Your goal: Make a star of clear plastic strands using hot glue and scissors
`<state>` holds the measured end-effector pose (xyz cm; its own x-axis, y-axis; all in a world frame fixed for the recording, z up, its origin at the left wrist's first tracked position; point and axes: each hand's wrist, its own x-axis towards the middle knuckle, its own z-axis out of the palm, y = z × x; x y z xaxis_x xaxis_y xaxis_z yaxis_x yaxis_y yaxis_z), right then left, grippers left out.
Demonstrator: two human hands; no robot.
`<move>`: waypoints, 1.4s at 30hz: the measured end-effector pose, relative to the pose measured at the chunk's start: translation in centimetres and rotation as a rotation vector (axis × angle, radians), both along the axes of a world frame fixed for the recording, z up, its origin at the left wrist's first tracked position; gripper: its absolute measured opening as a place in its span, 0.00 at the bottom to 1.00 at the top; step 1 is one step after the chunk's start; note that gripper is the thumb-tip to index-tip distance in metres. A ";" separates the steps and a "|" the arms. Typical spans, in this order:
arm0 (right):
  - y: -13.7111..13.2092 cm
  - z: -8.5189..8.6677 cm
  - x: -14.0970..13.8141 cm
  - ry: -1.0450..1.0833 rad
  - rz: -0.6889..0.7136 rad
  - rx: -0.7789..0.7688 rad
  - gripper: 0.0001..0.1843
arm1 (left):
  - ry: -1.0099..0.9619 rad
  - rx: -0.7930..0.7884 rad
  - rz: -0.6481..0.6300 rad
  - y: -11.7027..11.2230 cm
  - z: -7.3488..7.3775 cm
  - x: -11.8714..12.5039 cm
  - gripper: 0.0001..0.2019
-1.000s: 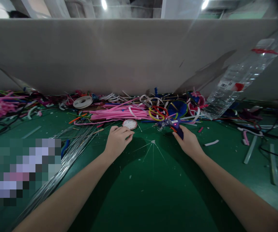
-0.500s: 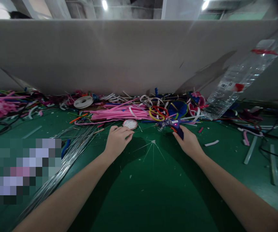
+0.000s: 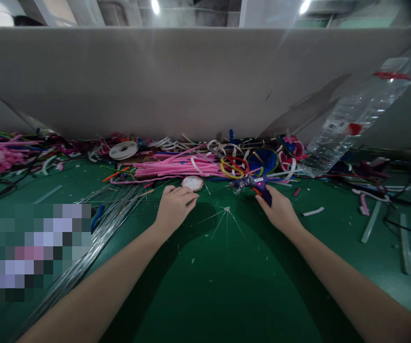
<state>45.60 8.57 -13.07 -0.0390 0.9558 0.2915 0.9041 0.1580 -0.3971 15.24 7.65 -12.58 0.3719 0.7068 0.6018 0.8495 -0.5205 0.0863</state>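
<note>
My right hand grips a dark purple hot glue gun with an orange trigger and a small lit red light. Its nozzle points left and is matted with clear, stringy glue. Left of it, the fingertips of my left hand are pinched on a thin wire, which runs toward the nozzle. Just behind the left fingers lies a round white disc with a red edge. Between the hands, a small whitish blob with fine strands fanning from it rests on the green table.
Pink pipe cleaners lie in a bundle at the back, beside a white spool. A clear plastic bottle leans at right. Thin silvery wires stretch along the left. Glue sticks lie at right. A grey panel closes off the back.
</note>
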 end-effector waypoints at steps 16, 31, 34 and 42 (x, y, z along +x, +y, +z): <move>0.1 -0.2 0.1 -0.011 -0.006 0.015 0.32 | 0.012 0.012 -0.004 0.0 0.0 -0.1 0.08; 0.1 -0.3 0.1 -0.012 0.000 0.023 0.32 | 0.015 0.019 0.004 -0.1 0.0 -0.1 0.08; 0.1 -0.3 0.1 -0.013 -0.004 0.018 0.32 | 0.013 0.024 0.002 -0.1 0.0 -0.1 0.08; 0.1 -0.2 0.1 -0.025 -0.008 0.011 0.32 | 0.009 0.031 -0.008 0.0 -0.1 -0.1 0.08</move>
<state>45.68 8.68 -13.31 -0.0392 0.9528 0.3009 0.9150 0.1553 -0.3723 15.12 7.61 -12.66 0.3833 0.6846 0.6200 0.8458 -0.5298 0.0621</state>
